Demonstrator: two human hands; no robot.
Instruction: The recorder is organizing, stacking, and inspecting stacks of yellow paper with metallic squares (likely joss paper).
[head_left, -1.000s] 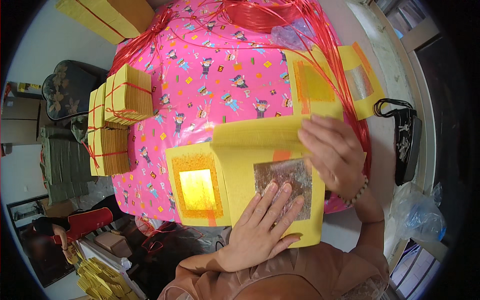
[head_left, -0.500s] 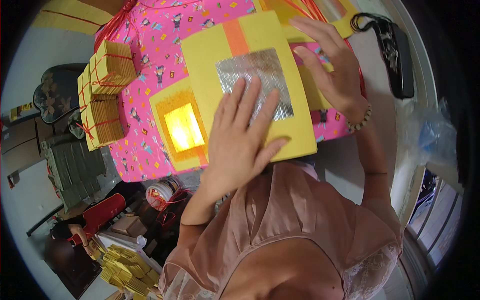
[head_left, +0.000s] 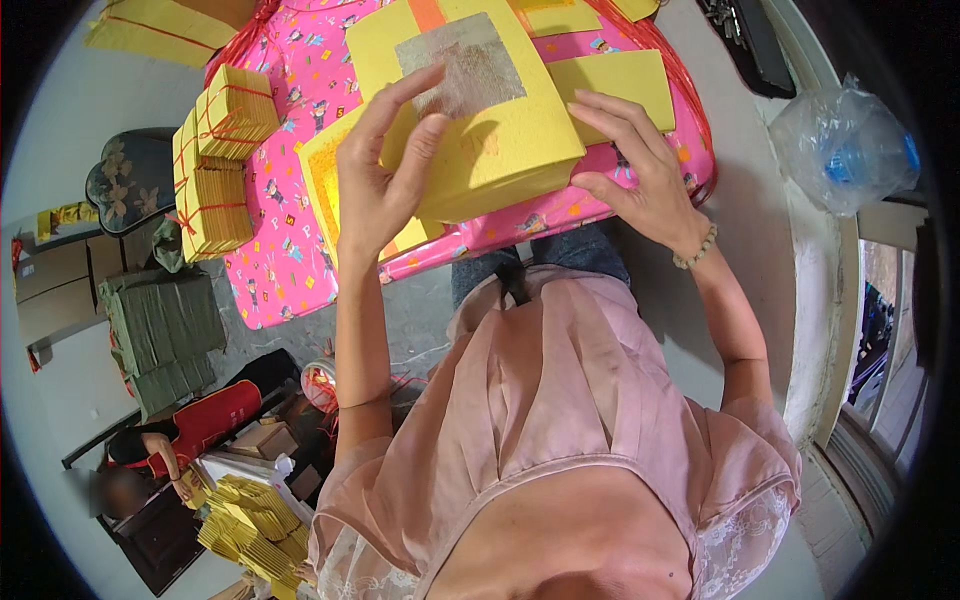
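Note:
A thick stack of yellow paper sheets [head_left: 500, 160] lies on the pink patterned table cover, its top sheet carrying a silver foil square [head_left: 485, 75] and an orange strip. Over the stack's left part is my left hand [head_left: 385, 170], thumb and fingers spread, with a fingertip by the foil; whether it touches cannot be made out. My right hand [head_left: 645, 180] is at the stack's right side, fingers stretched out and thumb near the front corner, holding nothing. Beneath it, partly covered, lies plain yellow paper [head_left: 635, 85]. Another yellow sheet with an orange-bordered gold square [head_left: 325, 180] shows left of the stack.
Bundles of yellow paper tied with red string [head_left: 215, 200] stand at the table's left. Red strings [head_left: 690, 120] hang along its right edge. A clear plastic bag [head_left: 845, 150] is at right. Lower left, another person [head_left: 165, 455] handles yellow paper beside a pile [head_left: 255, 530].
My left hand has lifted off the foil and moved left. My right hand has come down beside the stack. The view has shifted, showing more floor and the stack's front side.

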